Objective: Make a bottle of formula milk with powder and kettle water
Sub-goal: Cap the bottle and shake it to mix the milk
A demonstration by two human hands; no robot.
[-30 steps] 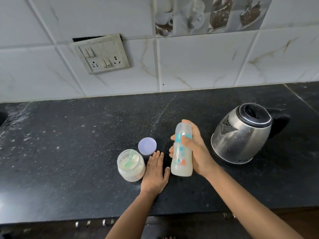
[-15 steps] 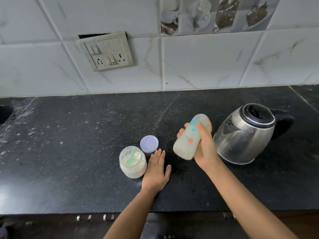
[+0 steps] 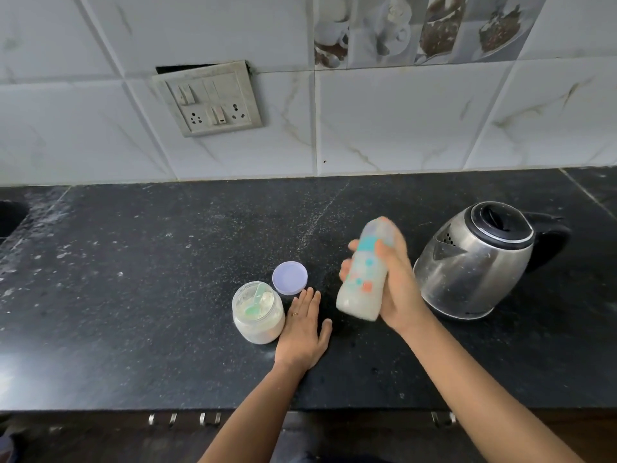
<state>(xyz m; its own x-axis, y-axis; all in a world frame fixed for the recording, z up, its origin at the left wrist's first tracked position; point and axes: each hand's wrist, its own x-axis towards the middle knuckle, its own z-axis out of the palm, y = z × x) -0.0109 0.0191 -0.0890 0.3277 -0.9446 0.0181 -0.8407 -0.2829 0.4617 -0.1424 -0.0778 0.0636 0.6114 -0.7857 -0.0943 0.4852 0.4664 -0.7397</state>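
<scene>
A black speckled stone counter [image 3: 133, 295] runs under a wall of pale marbled tiles [image 3: 400, 128]. A grey switch plate [image 3: 208, 98] with sockets sits crooked on the wall at the upper left, and printed tiles showing cups and cakes line the top right. A dark sink [image 3: 10, 218] edge shows at the far left.

Near the middle of the counter, the right hand [image 3: 397, 289] grips a baby bottle [image 3: 362, 282], with fingers wrapped round its far side and the thumb across the front near the teal collar. The bottle is capped and tilted, its top leaning toward the kettle [image 3: 474, 262], and it looks blurred. Milky white liquid fills its lower part, and small teal and orange prints mark its side.

The steel kettle, with a black lid and handle, stands just right of that hand, spout facing left.

The left hand [image 3: 302, 329] lies flat on the counter, palm down with fingers straight, holding nothing and wearing a ring [image 3: 294, 314]. It lies just beside an open jar [image 3: 258, 315] of pale powder with a green scoop [image 3: 255, 300] inside. A lilac lid [image 3: 289, 277] lies behind the jar, close to the fingertips.

Metal handles [image 3: 185, 418] show below the counter's front edge.
</scene>
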